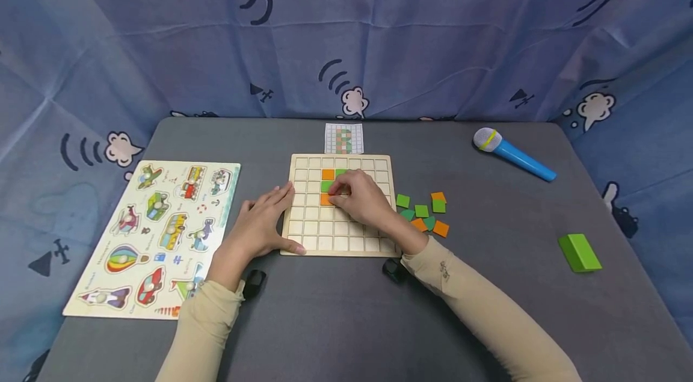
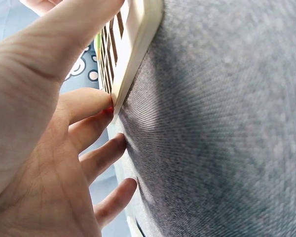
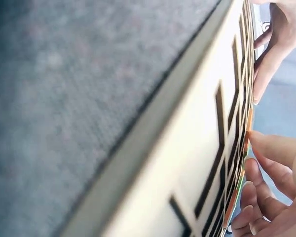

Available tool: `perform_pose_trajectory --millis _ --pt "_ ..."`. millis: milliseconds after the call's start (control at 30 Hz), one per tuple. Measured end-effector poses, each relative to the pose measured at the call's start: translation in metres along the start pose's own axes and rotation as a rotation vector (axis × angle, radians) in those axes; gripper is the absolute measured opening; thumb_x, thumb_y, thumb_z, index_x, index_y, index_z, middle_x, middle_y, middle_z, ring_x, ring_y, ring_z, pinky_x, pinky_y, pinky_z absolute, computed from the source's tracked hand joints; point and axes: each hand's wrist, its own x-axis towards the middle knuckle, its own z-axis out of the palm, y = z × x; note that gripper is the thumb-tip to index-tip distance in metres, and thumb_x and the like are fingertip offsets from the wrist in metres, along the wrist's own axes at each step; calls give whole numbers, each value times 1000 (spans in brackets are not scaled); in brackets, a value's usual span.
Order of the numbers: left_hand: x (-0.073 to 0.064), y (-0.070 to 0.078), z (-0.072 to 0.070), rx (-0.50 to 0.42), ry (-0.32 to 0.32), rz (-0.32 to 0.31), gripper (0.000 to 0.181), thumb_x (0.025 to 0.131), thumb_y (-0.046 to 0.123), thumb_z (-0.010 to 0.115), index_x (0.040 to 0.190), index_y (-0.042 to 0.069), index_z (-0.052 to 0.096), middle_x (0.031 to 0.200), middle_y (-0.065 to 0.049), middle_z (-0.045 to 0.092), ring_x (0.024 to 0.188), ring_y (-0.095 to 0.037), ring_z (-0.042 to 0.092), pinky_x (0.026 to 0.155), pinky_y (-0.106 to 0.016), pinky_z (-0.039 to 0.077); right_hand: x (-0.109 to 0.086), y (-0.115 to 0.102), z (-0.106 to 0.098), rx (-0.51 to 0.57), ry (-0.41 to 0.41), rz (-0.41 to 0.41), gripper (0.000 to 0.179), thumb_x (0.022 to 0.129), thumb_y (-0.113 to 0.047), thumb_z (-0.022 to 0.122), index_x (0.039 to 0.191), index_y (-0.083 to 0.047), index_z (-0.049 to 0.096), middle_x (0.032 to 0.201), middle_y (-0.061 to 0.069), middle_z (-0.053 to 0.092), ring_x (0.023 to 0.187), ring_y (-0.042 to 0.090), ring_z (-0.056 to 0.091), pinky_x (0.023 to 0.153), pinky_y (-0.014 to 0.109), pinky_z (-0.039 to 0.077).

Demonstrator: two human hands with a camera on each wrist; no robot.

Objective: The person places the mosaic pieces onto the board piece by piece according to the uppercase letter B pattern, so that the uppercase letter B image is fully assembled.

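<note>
A wooden grid board (image 1: 335,243) lies in the middle of the table, with orange tiles (image 1: 328,174) and green tiles (image 1: 326,186) set in its upper cells. My left hand (image 1: 262,222) rests along the board's left edge, fingers extended and thumb at the near corner. In the left wrist view, fingertips touch the board's rim (image 2: 133,64). Over the board's centre, my right hand (image 1: 363,198) has thumb and forefinger pinching at an orange tile (image 1: 325,199). The right wrist view shows that thumb against the orange tile (image 3: 247,140); the fingers partly cover nearby tiles.
Several loose green and orange tiles (image 1: 421,211) lie right of the board. A small pattern card (image 1: 330,138) sits behind it. A vehicle puzzle board (image 1: 184,201) is at left. A toy microphone (image 1: 520,157) and a green block (image 1: 579,252) lie at right.
</note>
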Motion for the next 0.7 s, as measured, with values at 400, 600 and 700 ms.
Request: perform_pose_trajectory --millis 400,600,700 --pt "0 -2 3 -5 6 8 129 72 54 95 170 12 24 179 -8 17 164 -38 22 118 -67 26 -15 21 -23 61 31 1 5 96 -9 78 100 -6 78 98 8 72 93 24 63 85 37 51" --pt "-1 -1 2 -3 11 10 129 72 54 95 170 11 24 179 -8 18 164 -38 23 118 -68 26 -24 37 -50 53 41 31 10 100 -8 73 107 -6 79 106 11 72 96 27 62 87 40 48" --pt "-1 -1 1 -1 13 13 129 72 54 95 170 11 24 179 -8 18 164 -38 23 117 -68 27 -29 48 -67 44 42 57 13 102 -8 70 112 -4 78 110 13 71 98 28 61 87 42 47"
